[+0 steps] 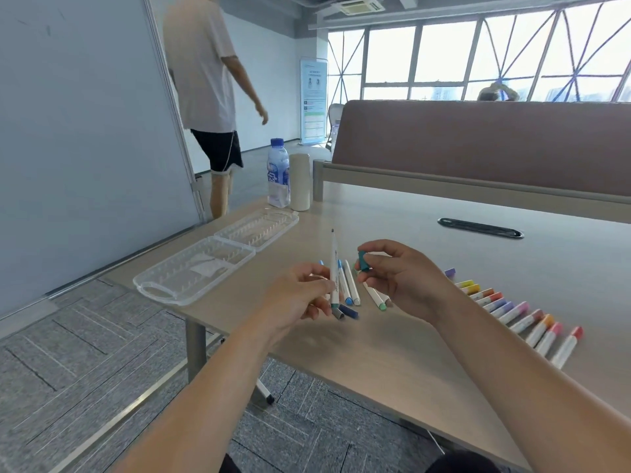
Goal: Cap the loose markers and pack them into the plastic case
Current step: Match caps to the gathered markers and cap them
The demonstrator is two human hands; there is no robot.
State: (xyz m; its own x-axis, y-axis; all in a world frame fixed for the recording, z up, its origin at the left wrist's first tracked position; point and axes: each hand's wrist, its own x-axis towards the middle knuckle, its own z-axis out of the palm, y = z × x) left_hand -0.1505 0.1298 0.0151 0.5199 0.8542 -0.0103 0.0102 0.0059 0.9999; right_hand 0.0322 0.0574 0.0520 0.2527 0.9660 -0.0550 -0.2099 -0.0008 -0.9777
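My left hand (300, 295) holds a white uncapped marker (334, 264) upright, its dark tip pointing up. My right hand (403, 274) pinches a teal cap (363, 261) a short way to the right of the marker's tip. Beneath my hands lie a few loose white markers (348, 285) and two loose caps, one grey and one dark blue (348, 312). A row of several capped markers (526, 319) in purple, yellow, orange, pink and red lies on the table to the right. The clear plastic case (211, 257) lies open and empty at the table's left corner.
A water bottle (278, 174) and a white cylinder (299, 182) stand behind the case. A black cable slot (479, 227) is set into the table. A brown divider (485, 145) runs along the far edge. A person (211, 97) walks beside a whiteboard (85, 131).
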